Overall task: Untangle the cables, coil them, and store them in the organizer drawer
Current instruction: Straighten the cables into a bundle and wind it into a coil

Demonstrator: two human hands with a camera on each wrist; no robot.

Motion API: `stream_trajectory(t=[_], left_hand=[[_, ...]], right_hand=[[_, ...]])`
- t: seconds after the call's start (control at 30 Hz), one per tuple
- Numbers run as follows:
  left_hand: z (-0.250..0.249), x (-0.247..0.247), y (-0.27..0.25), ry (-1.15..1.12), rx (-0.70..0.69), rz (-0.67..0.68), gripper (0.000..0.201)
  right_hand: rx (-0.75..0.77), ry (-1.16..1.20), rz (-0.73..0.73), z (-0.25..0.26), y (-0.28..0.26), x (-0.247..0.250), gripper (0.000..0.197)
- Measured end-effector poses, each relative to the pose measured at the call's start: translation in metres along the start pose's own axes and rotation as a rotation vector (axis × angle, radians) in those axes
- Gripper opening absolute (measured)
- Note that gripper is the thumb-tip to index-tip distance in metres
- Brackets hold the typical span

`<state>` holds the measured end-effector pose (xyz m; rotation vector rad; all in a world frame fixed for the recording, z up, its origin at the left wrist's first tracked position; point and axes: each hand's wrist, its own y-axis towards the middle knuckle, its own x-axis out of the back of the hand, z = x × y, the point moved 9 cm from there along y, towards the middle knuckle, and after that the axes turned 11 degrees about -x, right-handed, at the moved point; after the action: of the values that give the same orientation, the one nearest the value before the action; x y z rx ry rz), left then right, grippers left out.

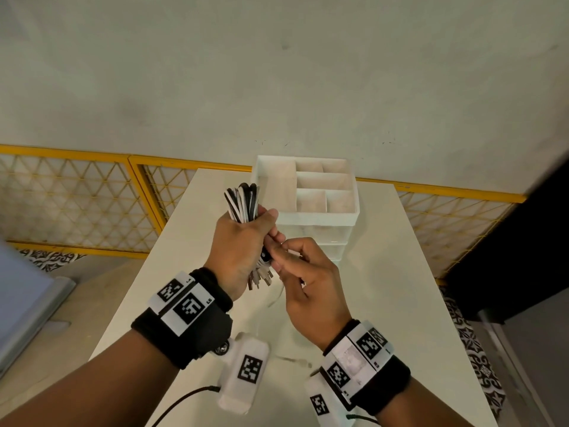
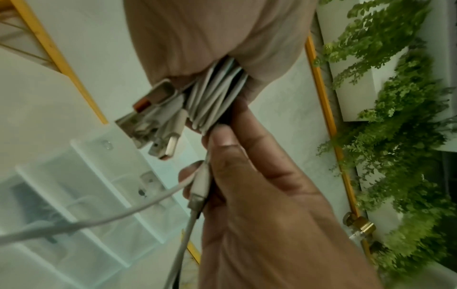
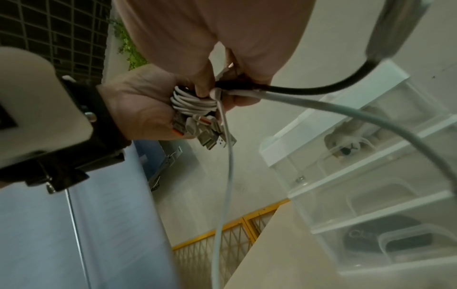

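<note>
My left hand (image 1: 243, 241) grips a folded bundle of black and white cables (image 1: 243, 201) upright above the table. Its loops stick out above the fist and several USB plugs (image 1: 260, 278) hang below it. The left wrist view shows the white coils (image 2: 217, 93) wound around the bundle and the plugs (image 2: 158, 125) beside them. My right hand (image 1: 303, 272) pinches a loose white cable end (image 2: 200, 187) against the bundle's lower part. That white cable (image 3: 226, 176) trails down from the hands. The white organizer (image 1: 314, 208) stands just behind the hands, its clear drawers (image 3: 371, 185) closed.
The white table (image 1: 400, 288) carries the organizer, whose top tray (image 1: 277, 186) has divided compartments. A yellow lattice fence (image 1: 77, 192) runs behind the table. A blue surface (image 1: 21, 297) lies to the left. Green foliage (image 2: 395, 117) shows in the left wrist view.
</note>
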<state>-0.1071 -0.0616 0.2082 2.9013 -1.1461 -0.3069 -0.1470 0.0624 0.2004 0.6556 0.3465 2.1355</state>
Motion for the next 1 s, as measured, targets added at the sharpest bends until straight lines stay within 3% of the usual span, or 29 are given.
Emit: stream_trajectory(t=[0.1,0.17,0.23,0.33,0.4,0.47,0.53,0.6,0.7,0.77,0.87,1.0], left_hand=[[-0.003,0.002,0.006,-0.069,0.015,0.032,0.032],[-0.008,0.000,0.011,-0.129,0.027,0.122,0.038],[-0.016,-0.005,0.012,-0.182,0.047,0.281,0.035],[-0.026,-0.013,0.000,-0.146,0.129,0.554,0.027],[-0.028,-0.019,-0.015,0.010,0.156,0.727,0.022],[-0.019,-0.023,-0.028,0.306,0.157,0.872,0.028],[-0.003,-0.026,-0.040,0.611,0.152,0.974,0.027],[0.013,-0.024,-0.040,0.793,0.160,0.931,0.015],[0.022,-0.013,-0.027,0.844,0.171,0.703,0.010],[0.020,-0.002,-0.016,0.804,0.180,0.520,0.016],[0.013,0.017,-0.005,0.658,0.197,0.288,0.015],[0.003,0.020,0.005,0.529,0.152,0.172,0.014]], right_hand=[[-0.034,0.012,0.031,0.005,-0.003,0.003,0.050],[-0.234,0.099,0.109,-0.007,-0.005,0.003,0.062],[-0.373,0.084,0.221,-0.021,-0.012,-0.002,0.048],[-0.454,0.017,0.388,-0.043,-0.014,-0.001,0.014],[-0.561,-0.007,0.486,-0.055,-0.011,0.002,0.011],[-0.625,-0.073,0.559,-0.056,-0.005,0.005,0.008],[-0.634,-0.139,0.584,-0.048,0.005,0.005,0.023],[-0.658,-0.148,0.535,-0.044,0.019,0.010,0.036],[-0.599,-0.195,0.463,-0.034,0.033,0.015,0.026],[-0.538,-0.189,0.361,-0.027,0.041,0.023,0.011],[-0.520,-0.014,0.229,-0.018,0.048,0.040,0.011],[-0.460,0.149,0.138,0.001,0.048,0.048,0.024]])
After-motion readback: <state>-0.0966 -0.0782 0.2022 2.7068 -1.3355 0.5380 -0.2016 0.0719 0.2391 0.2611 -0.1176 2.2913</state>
